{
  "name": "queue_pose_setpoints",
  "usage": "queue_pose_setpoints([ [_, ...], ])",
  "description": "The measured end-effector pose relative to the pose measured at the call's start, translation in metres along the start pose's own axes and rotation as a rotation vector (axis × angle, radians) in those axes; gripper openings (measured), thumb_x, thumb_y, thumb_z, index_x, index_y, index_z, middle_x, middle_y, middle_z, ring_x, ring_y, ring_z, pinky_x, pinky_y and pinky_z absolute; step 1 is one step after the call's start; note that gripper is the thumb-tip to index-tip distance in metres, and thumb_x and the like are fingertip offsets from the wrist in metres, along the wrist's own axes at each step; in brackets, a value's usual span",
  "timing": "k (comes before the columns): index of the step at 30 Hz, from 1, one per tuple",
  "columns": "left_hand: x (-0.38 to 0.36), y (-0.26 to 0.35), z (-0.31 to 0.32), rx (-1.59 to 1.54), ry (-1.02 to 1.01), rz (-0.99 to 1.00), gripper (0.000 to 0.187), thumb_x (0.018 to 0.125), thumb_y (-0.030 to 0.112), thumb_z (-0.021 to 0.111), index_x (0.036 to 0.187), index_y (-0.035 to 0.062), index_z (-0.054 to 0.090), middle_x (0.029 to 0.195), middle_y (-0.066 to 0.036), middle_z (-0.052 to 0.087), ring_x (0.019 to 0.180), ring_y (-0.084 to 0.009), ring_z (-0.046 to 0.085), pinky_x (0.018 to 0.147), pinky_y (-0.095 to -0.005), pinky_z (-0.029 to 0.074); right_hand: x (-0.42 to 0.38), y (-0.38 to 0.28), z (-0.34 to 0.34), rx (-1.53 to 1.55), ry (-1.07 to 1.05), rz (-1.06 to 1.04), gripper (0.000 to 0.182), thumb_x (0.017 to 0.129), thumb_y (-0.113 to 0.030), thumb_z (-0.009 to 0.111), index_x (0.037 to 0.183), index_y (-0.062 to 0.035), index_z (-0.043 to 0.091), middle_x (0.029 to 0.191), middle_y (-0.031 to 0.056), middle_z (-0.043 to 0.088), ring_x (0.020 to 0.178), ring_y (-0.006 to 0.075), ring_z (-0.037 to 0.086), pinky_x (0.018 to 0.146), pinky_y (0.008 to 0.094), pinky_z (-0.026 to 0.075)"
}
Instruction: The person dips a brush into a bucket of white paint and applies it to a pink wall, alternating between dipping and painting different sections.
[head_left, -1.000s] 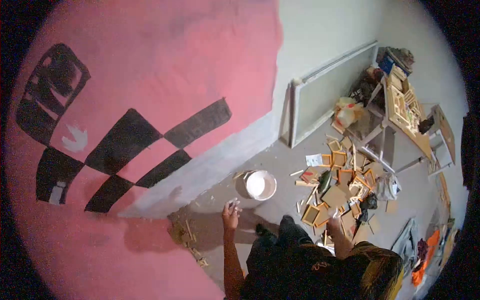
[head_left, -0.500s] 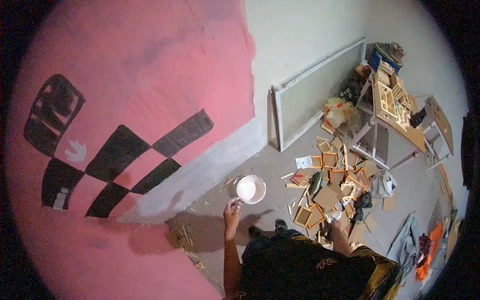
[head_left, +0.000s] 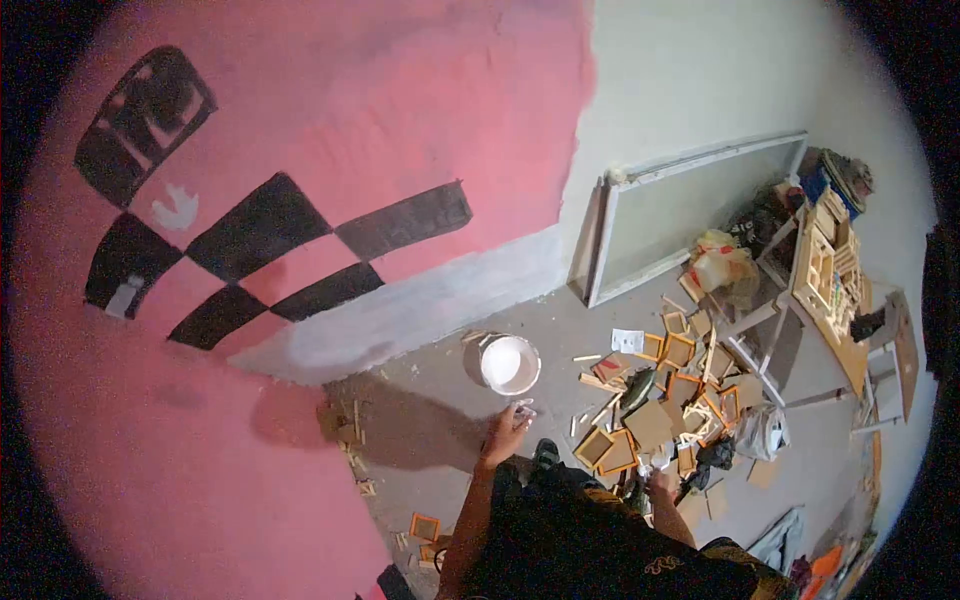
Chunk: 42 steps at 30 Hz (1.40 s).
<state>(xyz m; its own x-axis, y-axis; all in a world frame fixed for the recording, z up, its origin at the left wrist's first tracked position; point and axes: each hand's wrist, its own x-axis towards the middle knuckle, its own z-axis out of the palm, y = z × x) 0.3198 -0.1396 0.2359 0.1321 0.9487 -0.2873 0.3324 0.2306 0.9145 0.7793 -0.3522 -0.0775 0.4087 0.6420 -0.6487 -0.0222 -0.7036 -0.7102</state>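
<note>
A white paint bucket (head_left: 532,366) stands on the floor in front of me, with pale paint inside. My left hand (head_left: 506,436) is just on my side of it, fingers curled together and whitish at the tips. Whatever the fingers hold is too small to make out. Lower right, my right hand (head_left: 661,486) is closed by a small white thing (head_left: 656,459), seen over the pile of wooden frames (head_left: 652,424). On the left, the pink wall (head_left: 420,110) carries black checkered squares (head_left: 262,225) and a pale grey painted strip (head_left: 430,290) along its foot.
A white-framed glass panel (head_left: 700,215) leans on the wall. Plastic bags (head_left: 722,262) lie by it. To the right stands a wooden table (head_left: 838,340) loaded with wooden pieces. Wood scraps (head_left: 357,440) lie along the wall's foot, and clothes (head_left: 780,540) at lower right.
My view has shifted, so the wall pattern sits higher. My left hand has drawn back from the bucket's near rim toward me. My right hand has come slightly closer to my body.
</note>
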Motion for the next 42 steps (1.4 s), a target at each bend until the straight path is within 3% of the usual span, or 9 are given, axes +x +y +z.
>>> queue_pose_setpoints([
  [7,-0.014,-0.094,-0.002,0.031,0.379,0.331,0.031,0.083,0.011,0.057,0.113,0.0087,0.051,0.082,-0.007,0.062,0.069,-0.0157,0.059,0.067,-0.0317,0.049,0.013,-0.031,0.016,0.165,-0.259,0.189,0.029,0.084,-0.042,0.049,0.083,-0.0125,0.052,0.06,0.001,0.044,0.049,0.0156,0.045,0.043,0.0324,0.04],
  [10,-0.036,-0.047,-0.038,0.038,0.294,-0.038,0.035,0.082,0.022,0.06,0.108,0.0002,0.05,0.095,-0.022,0.059,0.09,-0.0353,0.057,0.077,-0.0404,0.046,0.03,-0.039,0.02,0.373,-0.513,0.286,0.029,0.084,-0.042,0.049,0.082,-0.0133,0.051,0.057,0.0004,0.041,0.046,0.0151,0.044,0.041,0.0319,0.037],
  [14,-0.043,-0.058,-0.052,0.047,0.362,-0.007,0.038,0.083,0.03,0.058,0.105,-0.0004,0.053,0.092,-0.021,0.06,0.074,-0.0304,0.061,0.072,-0.0413,0.046,0.079,-0.05,0.049,0.028,-0.543,0.074,0.03,0.085,-0.043,0.048,0.085,-0.0125,0.049,0.055,0.0006,0.042,0.043,0.0145,0.041,0.038,0.0287,0.035],
  [17,-0.047,-0.093,-0.061,0.098,0.414,0.056,0.038,0.083,0.03,0.058,0.108,0.0018,0.053,0.088,-0.019,0.06,0.071,-0.0282,0.061,0.071,-0.0396,0.047,0.037,-0.134,0.114,-0.136,-0.205,0.307,0.032,0.086,-0.043,0.047,0.085,-0.0116,0.049,0.058,-0.0008,0.045,0.045,0.0129,0.042,0.037,0.0262,0.035],
  [21,-0.065,-0.096,-0.12,-0.068,0.4,0.076,0.038,0.084,0.031,0.057,0.111,0.0038,0.053,0.089,-0.019,0.059,0.078,-0.0279,0.06,0.072,-0.0395,0.047,0.01,-0.168,0.164,-0.306,-0.252,0.113,0.031,0.087,-0.042,0.046,0.086,-0.0118,0.05,0.06,-0.0014,0.047,0.046,0.0125,0.043,0.037,0.0258,0.037],
  [24,-0.073,-0.136,-0.169,-0.063,0.584,0.367,0.037,0.085,0.031,0.056,0.109,0.0032,0.053,0.096,-0.019,0.057,0.086,-0.0285,0.058,0.075,-0.0392,0.047,-0.009,-0.189,0.231,-0.282,-0.337,0.067,0.032,0.086,-0.043,0.046,0.085,-0.0117,0.051,0.058,-0.0022,0.046,0.044,0.0128,0.043,0.038,0.0265,0.036],
  [32,-0.158,-0.233,-0.326,-0.096,0.599,0.166,0.029,0.087,0.026,0.055,0.107,0.0039,0.054,0.104,-0.015,0.055,0.084,-0.0255,0.06,0.071,-0.0343,0.049,-0.083,-0.213,0.388,0.442,-1.0,0.198,0.034,0.085,-0.044,0.047,0.079,-0.0113,0.053,0.052,-0.0044,0.042,0.041,0.0137,0.041,0.038,0.0284,0.036],
  [38,-0.232,-0.209,-0.421,-0.094,0.685,-0.081,0.031,0.087,0.031,0.052,0.108,0.0086,0.058,0.102,-0.014,0.059,0.086,-0.0249,0.06,0.078,-0.0363,0.047,-0.187,-0.284,0.571,-0.31,-0.693,-0.21,0.031,0.085,-0.038,0.051,0.089,-0.0075,0.057,0.059,-0.0043,0.045,0.047,0.0077,0.045,0.04,0.0228,0.037],
  [42,-0.243,-0.234,-0.464,-0.024,0.702,0.028,0.03,0.087,0.024,0.05,0.112,0.0083,0.055,0.107,-0.012,0.058,0.095,-0.0278,0.057,0.081,-0.0388,0.045,-0.222,-0.317,0.665,-0.265,-0.776,-0.346,0.035,0.084,-0.04,0.051,0.094,-0.0073,0.058,0.063,-0.0033,0.048,0.051,0.0089,0.048,0.044,0.0234,0.043],
])
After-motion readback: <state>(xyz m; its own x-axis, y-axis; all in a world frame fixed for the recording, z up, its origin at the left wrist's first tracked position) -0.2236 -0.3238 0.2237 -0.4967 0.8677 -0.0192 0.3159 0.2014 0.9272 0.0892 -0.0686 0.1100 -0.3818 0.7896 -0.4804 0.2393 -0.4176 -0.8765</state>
